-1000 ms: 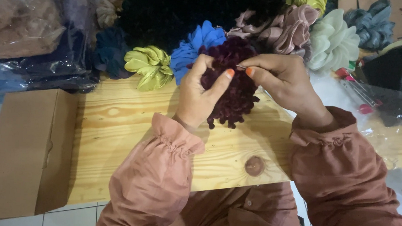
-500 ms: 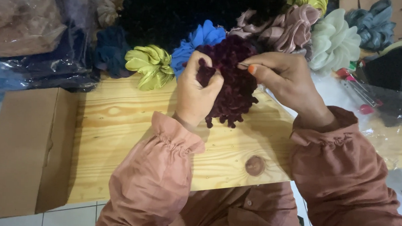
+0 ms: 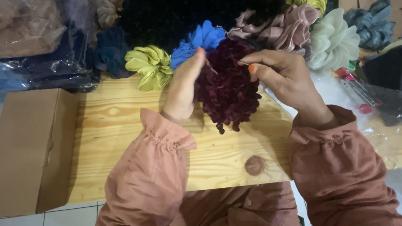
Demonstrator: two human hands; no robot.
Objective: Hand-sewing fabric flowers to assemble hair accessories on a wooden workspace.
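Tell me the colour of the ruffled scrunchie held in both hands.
Dark maroon scrunchie, seen in the head view, the only one.

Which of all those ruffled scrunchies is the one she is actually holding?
The dark maroon scrunchie. It sits between the left hand and right hand, while the blue, yellow-green and pale mint ones lie untouched behind it.

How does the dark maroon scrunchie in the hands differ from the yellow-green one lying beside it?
The maroon scrunchie is dark, matte and fuzzy; the yellow-green scrunchie is pale and glossy like satin. The maroon one looks larger and fuller. The left hand and right hand grip the maroon one above the wooden table; the yellow-green one lies untouched at the table's far edge. Both are ruffled fabric rings.
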